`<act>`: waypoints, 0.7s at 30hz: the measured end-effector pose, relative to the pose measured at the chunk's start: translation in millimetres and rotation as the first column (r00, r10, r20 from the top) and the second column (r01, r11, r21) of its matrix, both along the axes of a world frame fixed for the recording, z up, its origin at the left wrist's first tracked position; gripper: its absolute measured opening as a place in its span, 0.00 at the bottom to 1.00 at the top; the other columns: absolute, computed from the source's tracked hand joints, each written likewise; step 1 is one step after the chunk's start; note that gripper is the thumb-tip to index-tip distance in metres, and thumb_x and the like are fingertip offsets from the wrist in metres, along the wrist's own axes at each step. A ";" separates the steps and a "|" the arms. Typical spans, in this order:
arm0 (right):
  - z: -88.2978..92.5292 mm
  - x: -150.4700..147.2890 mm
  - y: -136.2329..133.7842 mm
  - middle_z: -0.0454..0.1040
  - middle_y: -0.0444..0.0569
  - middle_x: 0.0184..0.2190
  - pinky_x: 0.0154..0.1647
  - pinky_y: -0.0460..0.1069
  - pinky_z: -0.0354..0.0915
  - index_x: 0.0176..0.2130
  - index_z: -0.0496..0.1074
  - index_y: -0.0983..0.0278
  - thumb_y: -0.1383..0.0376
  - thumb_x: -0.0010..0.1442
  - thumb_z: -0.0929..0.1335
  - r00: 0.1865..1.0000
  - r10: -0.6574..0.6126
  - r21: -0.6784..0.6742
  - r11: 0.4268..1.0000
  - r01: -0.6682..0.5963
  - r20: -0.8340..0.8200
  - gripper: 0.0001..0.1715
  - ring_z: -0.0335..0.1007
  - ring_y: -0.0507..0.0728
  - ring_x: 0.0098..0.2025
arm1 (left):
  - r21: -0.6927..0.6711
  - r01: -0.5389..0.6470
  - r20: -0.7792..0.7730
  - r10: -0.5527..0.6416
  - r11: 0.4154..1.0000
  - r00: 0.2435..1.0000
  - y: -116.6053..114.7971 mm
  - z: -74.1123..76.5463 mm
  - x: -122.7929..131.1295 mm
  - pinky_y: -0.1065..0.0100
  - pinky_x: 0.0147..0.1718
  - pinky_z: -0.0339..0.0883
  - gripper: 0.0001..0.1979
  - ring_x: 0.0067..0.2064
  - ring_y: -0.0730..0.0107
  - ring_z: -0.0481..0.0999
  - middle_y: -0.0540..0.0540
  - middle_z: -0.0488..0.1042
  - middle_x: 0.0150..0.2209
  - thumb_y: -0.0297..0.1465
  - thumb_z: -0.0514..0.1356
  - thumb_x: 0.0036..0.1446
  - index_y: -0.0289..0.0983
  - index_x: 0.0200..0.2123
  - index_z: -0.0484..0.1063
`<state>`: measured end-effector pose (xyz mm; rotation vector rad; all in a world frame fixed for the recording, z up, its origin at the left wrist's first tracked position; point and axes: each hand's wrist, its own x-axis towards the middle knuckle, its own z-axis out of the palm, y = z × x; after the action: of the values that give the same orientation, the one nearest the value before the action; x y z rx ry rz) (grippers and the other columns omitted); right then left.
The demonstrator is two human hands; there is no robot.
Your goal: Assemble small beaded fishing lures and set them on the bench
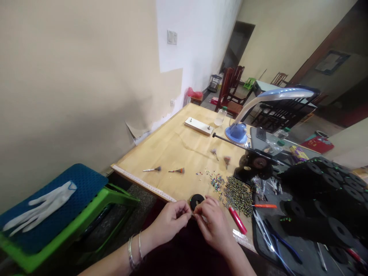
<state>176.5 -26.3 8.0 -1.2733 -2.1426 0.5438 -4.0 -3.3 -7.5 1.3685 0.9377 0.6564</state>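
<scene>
My left hand (171, 222) and my right hand (213, 224) meet at the near edge of the wooden table (178, 147), fingertips pinched together on something too small to make out. Two bangles circle my left wrist. Just beyond the fingers lies a black spool (196, 200). To the right of it are a heap of dark beads (238, 194) and a scatter of coloured beads (217, 181). A red pen-like tool (237, 220) lies beside my right hand.
Two small tufted pieces (152, 169) lie mid-table, a wooden block (198, 125), a jar (220, 116) and a blue desk lamp (237, 132) farther back. Black spools (324, 191) and pliers (277, 239) crowd the right. A green stool with a white glove (43, 207) stands on the left.
</scene>
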 end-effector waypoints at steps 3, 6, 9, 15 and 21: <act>0.3 0.7 -0.8 0.71 0.45 0.27 0.51 0.58 0.59 0.32 0.64 0.60 0.73 0.59 0.64 1.000 -0.009 0.014 1.000 0.009 0.006 0.08 0.66 0.56 0.33 | -0.007 0.007 -0.009 -0.007 1.000 1.000 -0.6 -0.1 0.3 0.76 0.19 0.53 0.06 0.21 0.79 0.60 0.55 0.63 0.21 0.27 0.54 0.55 0.35 0.26 0.66; 0.3 2.4 -0.8 0.71 0.45 0.26 0.50 0.58 0.59 0.32 0.65 0.60 0.74 0.58 0.63 1.000 -0.020 0.032 0.999 0.020 0.011 0.08 0.66 0.57 0.32 | -0.025 0.011 -0.016 -0.011 1.000 1.000 -1.3 -0.7 -0.4 0.76 0.19 0.52 0.06 0.20 0.79 0.60 0.55 0.64 0.22 0.28 0.54 0.56 0.36 0.26 0.66; -1.2 4.8 -0.8 0.70 0.45 0.26 0.51 0.58 0.59 0.32 0.65 0.60 0.74 0.58 0.64 0.999 -0.031 0.043 0.999 0.031 0.015 0.08 0.66 0.56 0.32 | -0.039 0.023 -0.012 -0.024 0.999 1.000 -1.0 -0.9 -1.2 0.76 0.19 0.53 0.07 0.20 0.80 0.60 0.55 0.65 0.22 0.30 0.54 0.57 0.36 0.27 0.66; -4.7 4.6 -0.8 0.71 0.45 0.27 0.49 0.57 0.60 0.33 0.66 0.61 0.73 0.59 0.64 0.999 -0.046 0.030 0.998 0.046 0.009 0.07 0.66 0.57 0.33 | -0.061 0.047 -0.002 -0.047 0.997 0.999 -0.6 0.6 -2.5 0.76 0.20 0.54 0.08 0.20 0.79 0.61 0.54 0.65 0.22 0.32 0.54 0.57 0.36 0.27 0.65; -2.3 6.0 -3.6 0.73 0.47 0.28 0.43 0.54 0.62 0.35 0.70 0.61 0.70 0.61 0.65 0.999 -0.033 0.003 0.999 0.033 0.006 0.06 0.68 0.57 0.34 | -0.109 0.069 0.016 -0.067 0.992 0.998 -2.1 0.5 -6.4 0.75 0.20 0.55 0.09 0.19 0.79 0.62 0.53 0.67 0.23 0.35 0.55 0.57 0.36 0.28 0.64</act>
<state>182.5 -29.9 5.7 -1.3075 -2.1229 0.5240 -10.4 -5.3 -7.0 1.2917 0.9006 0.5529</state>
